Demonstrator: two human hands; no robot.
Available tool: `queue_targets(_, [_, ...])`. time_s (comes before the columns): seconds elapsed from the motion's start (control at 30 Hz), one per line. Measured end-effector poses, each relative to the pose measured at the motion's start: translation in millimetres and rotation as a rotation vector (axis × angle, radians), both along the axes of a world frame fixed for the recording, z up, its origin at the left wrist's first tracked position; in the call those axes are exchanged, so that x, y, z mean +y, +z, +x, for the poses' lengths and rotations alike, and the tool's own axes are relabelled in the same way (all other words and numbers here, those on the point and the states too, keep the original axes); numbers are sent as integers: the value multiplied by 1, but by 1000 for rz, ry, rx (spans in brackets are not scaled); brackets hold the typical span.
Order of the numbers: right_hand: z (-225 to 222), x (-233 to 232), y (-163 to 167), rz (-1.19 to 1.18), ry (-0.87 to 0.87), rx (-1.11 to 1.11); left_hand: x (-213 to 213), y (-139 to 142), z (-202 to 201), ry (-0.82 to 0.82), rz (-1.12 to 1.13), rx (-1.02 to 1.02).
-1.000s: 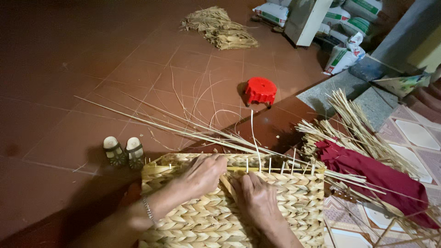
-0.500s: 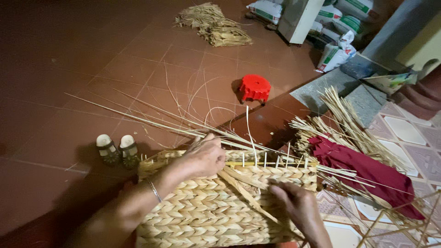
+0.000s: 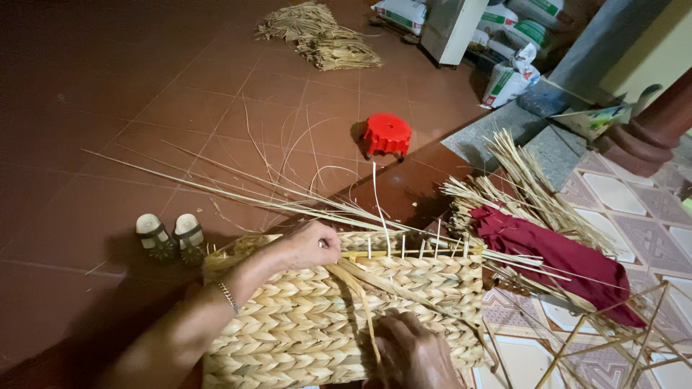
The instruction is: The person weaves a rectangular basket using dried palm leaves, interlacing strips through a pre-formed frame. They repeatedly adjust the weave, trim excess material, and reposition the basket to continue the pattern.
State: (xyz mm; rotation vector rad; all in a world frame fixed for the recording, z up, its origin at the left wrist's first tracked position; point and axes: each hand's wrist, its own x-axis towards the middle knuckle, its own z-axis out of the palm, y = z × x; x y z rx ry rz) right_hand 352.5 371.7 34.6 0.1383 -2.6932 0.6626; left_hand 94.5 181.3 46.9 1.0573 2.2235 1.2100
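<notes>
1. I look down on a half-woven straw basket point(image 3: 339, 317) at six o'clock, its plaited wall facing me, bare upright stakes poking from its top rim
2. My left hand point(image 3: 306, 245) sits on the rim at about nine o'clock of the basket, fingers curled tight, pinching a flat straw strand point(image 3: 357, 288) that runs diagonally down the wall
3. My right hand point(image 3: 411, 353) lies at the basket's lower edge, six o'clock, fingers pressed together over the lower end of the strands; whether it grips them I cannot tell
4. I judge the step to be working a weaver strand along the top row; the next move calls for keeping the strand taut while threading it between the stakes
5. Long loose reeds point(image 3: 238, 180) fan out toward ten o'clock, crossing the rim and crowding the left hand
6. A red plastic stool point(image 3: 387, 134) stands at twelve, small sandals point(image 3: 169, 236) at nine, a dark red cloth point(image 3: 555, 252) over a straw bundle at three
</notes>
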Motion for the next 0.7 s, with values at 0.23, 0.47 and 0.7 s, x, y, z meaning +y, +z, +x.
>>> queue_targets(0.23, [3, -2, -31, -331, -15, -18, -6, 0, 1, 19, 18, 12])
queue_targets(0.47, [18, 7, -71, -1534, -110, -553, -8, 7, 8, 22, 133, 116])
queue_targets(0.7, [39, 48, -77, -921, -83, -448, -26, 19, 37, -83, 107, 667])
